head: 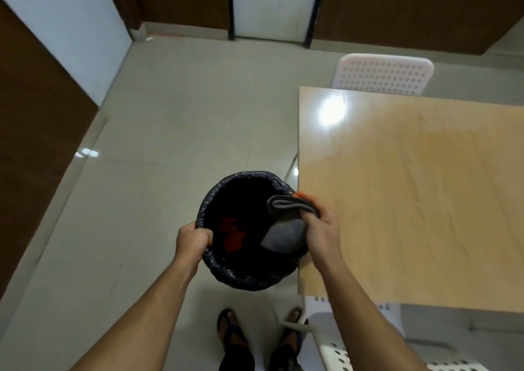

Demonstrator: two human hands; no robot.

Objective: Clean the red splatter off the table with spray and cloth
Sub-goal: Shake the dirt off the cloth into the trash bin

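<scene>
Left hand point(192, 240) grips bin point(241, 278) rim at 9 o'clock; right hand point(321, 223) clamps folded grey cloth point(283, 236) over bin's 3 o'clock edge, beside worktop point(411, 200) corner; red scraps point(232, 234) inside bin; white chair point(382, 74) at worktop's 12 o'clock

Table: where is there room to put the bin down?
The wooden table shows bare from the far white chair to its near edge. The floor left of the bin is bare too. It is crowded at the table's left edge, where the left hand, right hand and grey cloth meet.
</scene>
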